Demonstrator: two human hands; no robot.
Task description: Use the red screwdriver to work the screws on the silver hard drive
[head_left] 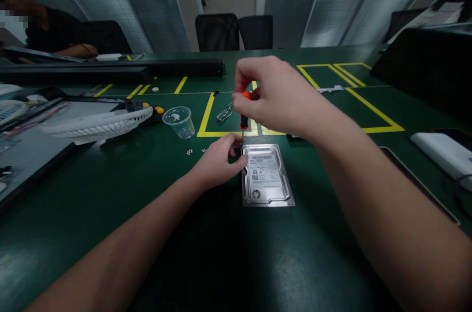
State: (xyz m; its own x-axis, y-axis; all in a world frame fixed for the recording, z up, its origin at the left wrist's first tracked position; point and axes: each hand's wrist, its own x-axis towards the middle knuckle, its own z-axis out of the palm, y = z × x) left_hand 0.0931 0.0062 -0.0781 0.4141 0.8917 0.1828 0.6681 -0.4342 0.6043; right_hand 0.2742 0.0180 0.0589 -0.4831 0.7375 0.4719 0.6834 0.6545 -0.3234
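Observation:
A silver hard drive (271,174) lies label up on the green table in front of me. My right hand (275,93) is closed around the top of an orange and black screwdriver (244,123) held upright. The shaft points down at the drive's far left corner, where my fingers partly cover the tip. My left hand (221,160) is at that same corner, its thumb on the drive's left edge and its curled fingers beside the shaft. Several tiny screws (189,152) lie left of my left hand, near a clear plastic cup (180,123).
A white fan-like part (99,124) and a large flat panel (40,155) occupy the left side. Long black bars (177,67) lie farther back. Yellow tape (383,129) marks the green table (206,253). A white box-shaped device (442,155) sits right. Another person (55,32) sits far left.

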